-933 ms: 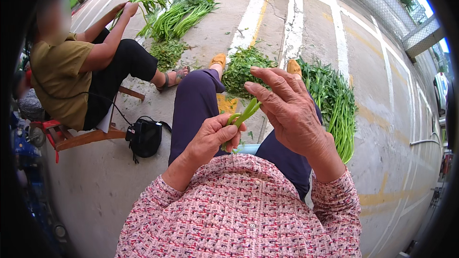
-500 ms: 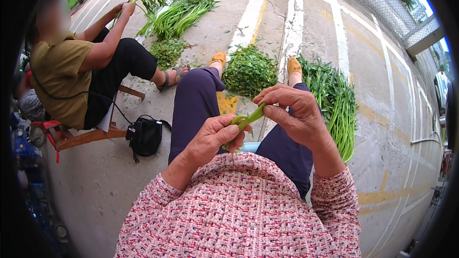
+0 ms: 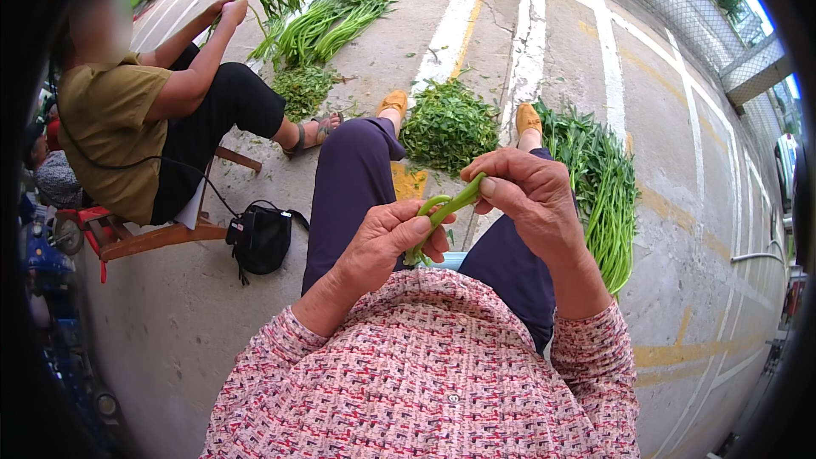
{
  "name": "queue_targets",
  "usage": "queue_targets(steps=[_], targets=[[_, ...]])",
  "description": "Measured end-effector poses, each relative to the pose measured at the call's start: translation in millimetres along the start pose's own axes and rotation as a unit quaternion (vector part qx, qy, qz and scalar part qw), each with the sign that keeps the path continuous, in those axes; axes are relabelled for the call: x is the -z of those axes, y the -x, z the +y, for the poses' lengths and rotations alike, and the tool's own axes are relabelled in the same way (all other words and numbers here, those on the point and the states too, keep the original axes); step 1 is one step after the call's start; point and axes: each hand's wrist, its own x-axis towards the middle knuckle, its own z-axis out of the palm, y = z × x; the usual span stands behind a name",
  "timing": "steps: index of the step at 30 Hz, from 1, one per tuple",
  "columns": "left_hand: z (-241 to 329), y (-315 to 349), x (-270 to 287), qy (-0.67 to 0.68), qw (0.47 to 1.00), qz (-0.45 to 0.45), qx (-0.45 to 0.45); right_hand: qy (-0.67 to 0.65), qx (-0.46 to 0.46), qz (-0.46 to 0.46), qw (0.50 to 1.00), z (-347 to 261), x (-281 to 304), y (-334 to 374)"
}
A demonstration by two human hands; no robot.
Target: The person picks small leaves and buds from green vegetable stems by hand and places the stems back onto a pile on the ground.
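Note:
Between my two hands, above my lap, is a thick green vegetable stem (image 3: 457, 202). My left hand (image 3: 393, 240) is closed around its lower end, where another stem loops over the thumb. The fingertips of my right hand (image 3: 525, 195) pinch the upper end. Past my hands, on the ground between my feet, lies a heap of plucked green leaves (image 3: 450, 126). To the right of my right foot lies a long bundle of leafy green stalks (image 3: 602, 195). Part of a light blue object (image 3: 449, 260) shows between my thighs, mostly hidden by my hands and shirt.
On my left a person (image 3: 119, 119) sits on a wooden chair (image 3: 170, 242), holding leafy stalks. Another bundle of stalks (image 3: 331, 21) and a small leaf pile (image 3: 303, 89) lie near that person's feet. A black bag (image 3: 262, 242) stands on the concrete beside the chair.
My right hand has shifted slightly right and still pinches the stem's upper end. My left hand keeps its grip. The whole view has moved a little.

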Motion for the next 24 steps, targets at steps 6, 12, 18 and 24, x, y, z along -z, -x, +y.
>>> queue_targets(steps=[6,12,18,24], targets=[[-1,1,-4,-0.045,0.998,0.038,0.0,0.001,0.004,0.025,1.0,4,-7,2],[0,4,-13,-0.145,0.986,0.055,-0.054,0.037,0.028,0.051,0.998,9,-15,2],[1,6,-17,-0.208,0.971,0.085,-0.079,0.051,0.033,0.053,0.997,15,-11,9],[0,7,-18,-0.231,0.965,0.082,-0.089,0.213,0.062,-0.017,0.975,1,2,20]])
